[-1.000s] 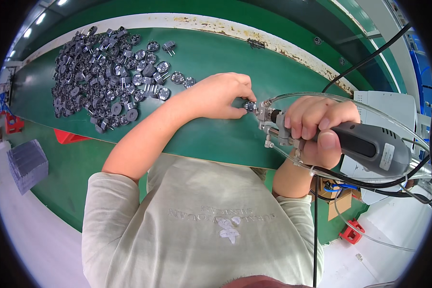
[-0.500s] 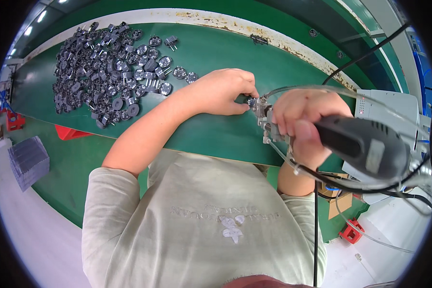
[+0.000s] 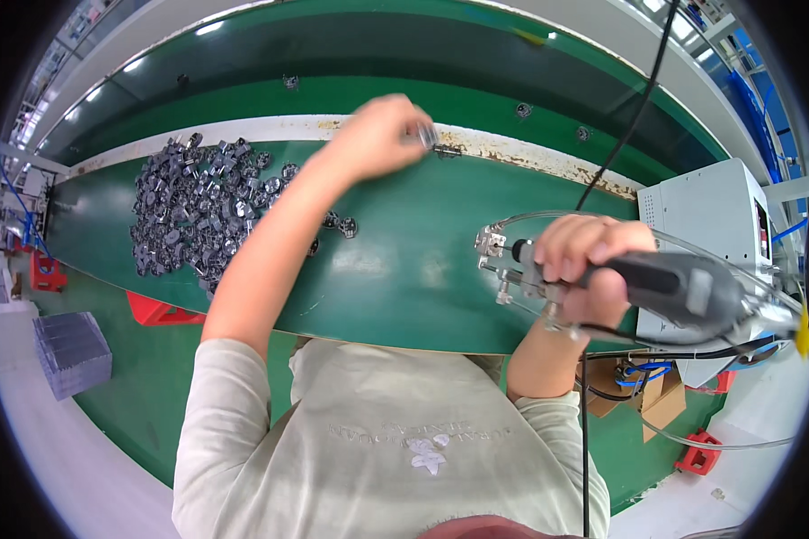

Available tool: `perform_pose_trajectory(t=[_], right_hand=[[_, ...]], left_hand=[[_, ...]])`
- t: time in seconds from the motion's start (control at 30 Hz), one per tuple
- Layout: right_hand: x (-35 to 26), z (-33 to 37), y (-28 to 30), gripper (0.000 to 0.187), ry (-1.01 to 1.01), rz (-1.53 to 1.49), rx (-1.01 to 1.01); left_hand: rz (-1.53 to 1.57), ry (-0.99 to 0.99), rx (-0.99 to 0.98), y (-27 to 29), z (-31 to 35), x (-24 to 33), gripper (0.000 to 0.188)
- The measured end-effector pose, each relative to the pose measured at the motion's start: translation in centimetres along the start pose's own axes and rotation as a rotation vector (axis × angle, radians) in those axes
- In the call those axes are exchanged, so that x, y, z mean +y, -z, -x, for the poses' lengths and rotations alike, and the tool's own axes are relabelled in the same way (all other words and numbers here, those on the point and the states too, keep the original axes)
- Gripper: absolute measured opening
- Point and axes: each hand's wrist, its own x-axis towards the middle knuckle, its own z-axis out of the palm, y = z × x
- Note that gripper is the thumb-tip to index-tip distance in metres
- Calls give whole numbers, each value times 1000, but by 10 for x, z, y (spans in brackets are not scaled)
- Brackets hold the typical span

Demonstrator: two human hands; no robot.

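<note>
Green-topped workbench (image 3: 413, 269), loaded at left.
From my station I see small dark plug parts (image 3: 189, 216) heaped on it; a stray plug part (image 3: 348, 227) lies to their right.

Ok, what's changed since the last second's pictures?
The left hand moved forward and left, from the tip of the grey handheld tool toward the far white ledge, holding a blurred round part. The camera view shifted. The right hand still grips the tool; the pile of parts remains at left.
</note>
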Motion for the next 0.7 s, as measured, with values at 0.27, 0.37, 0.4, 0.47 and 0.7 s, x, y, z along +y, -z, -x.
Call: perform_pose_trajectory(t=[0.27, 0.37, 0.4, 0.47, 0.7], right_hand=[[25, 11, -4, 33, -60, -11, 102], [25, 9, -9, 32, -78, 45, 111], [28, 9, -10, 32, -79, 67, 121], [30, 12, -9, 32, -90, 59, 111], [28, 11, -2, 31, -76, -10, 141]], left_hand=[[-473, 83, 191, -39, -83, -47, 65], [-147, -223, 14, -78, -121, -21, 59], [-161, -267, -45, -93, -131, -16, 58], [-302, -232, -163, -103, -145, -1, 49], [-291, -20, -193, -71, -128, -5, 22]])
